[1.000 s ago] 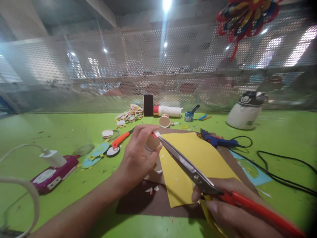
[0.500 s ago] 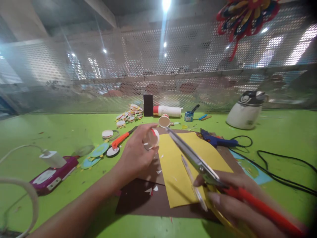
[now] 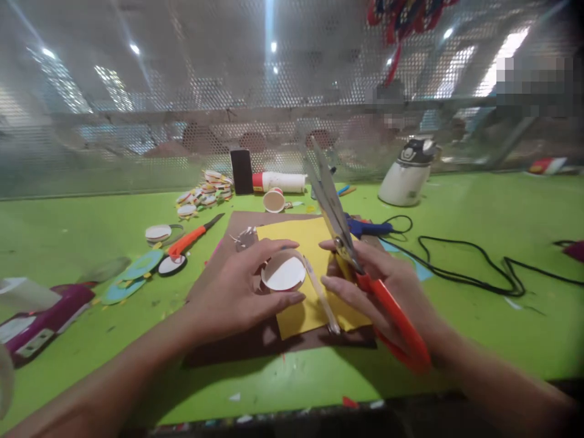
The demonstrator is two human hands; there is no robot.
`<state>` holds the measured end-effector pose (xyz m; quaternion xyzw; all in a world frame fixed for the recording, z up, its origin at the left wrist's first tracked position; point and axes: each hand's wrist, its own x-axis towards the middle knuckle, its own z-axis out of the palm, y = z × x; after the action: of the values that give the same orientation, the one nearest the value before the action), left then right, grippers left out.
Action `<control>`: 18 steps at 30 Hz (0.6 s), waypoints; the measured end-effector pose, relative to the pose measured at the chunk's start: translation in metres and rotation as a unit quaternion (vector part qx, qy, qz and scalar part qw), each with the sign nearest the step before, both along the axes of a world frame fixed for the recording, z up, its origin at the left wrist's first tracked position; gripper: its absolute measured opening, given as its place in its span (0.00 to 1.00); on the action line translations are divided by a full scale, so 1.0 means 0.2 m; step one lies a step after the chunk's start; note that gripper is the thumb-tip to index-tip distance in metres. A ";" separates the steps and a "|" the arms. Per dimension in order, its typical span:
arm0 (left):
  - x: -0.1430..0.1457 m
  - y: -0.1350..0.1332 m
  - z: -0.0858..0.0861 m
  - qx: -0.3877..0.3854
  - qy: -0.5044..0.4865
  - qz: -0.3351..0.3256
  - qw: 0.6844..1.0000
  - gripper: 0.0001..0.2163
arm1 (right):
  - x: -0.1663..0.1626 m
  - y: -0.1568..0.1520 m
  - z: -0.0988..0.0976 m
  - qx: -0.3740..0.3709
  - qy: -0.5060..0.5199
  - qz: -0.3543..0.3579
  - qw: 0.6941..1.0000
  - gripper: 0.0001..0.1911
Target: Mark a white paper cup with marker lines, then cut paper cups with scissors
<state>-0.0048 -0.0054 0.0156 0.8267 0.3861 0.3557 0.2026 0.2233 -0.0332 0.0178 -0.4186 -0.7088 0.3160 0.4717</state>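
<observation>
My left hand (image 3: 237,292) is closed around a small paper cup (image 3: 283,273), whose white round bottom faces me. My right hand (image 3: 383,283) grips red-handled scissors (image 3: 340,228); the blades point up and away, almost together. Both hands hover over a yellow paper sheet (image 3: 301,240) lying on a brown card (image 3: 237,228). A thin wooden stick (image 3: 322,298) lies on the yellow sheet between my hands.
On the green table: an orange craft knife (image 3: 189,238), paper discs (image 3: 157,232), a pile of cut cups (image 3: 203,193), a sleeve of cups (image 3: 279,181), a blue glue gun (image 3: 368,227) with black cable (image 3: 465,267), a white kettle-like appliance (image 3: 407,173), a magenta device (image 3: 39,319). Perforated screen behind.
The scissors swung from lying across the yellow sheet to pointing upward. My left hand turned the cup so its white bottom faces me. The view shifted, bringing both hands closer together.
</observation>
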 end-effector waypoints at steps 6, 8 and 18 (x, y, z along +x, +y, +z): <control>0.06 -0.06 0.01 0.035 0.060 -0.030 0.997 0.23 | -0.01 0.02 -0.07 -0.021 0.000 0.006 1.000 0.19; 0.07 -0.07 0.02 0.027 0.055 -0.019 0.998 0.25 | 0.00 0.01 -0.08 -0.014 -0.017 -0.005 1.000 0.18; 0.05 -0.03 -0.01 -0.125 -0.045 -0.079 0.988 0.17 | -0.01 -0.02 -0.05 0.013 0.037 0.011 0.999 0.13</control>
<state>0.0051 -0.0123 0.0146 0.8058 0.3512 0.3245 0.3495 0.2207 -0.0362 0.0085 -0.3922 -0.6995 0.3272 0.4998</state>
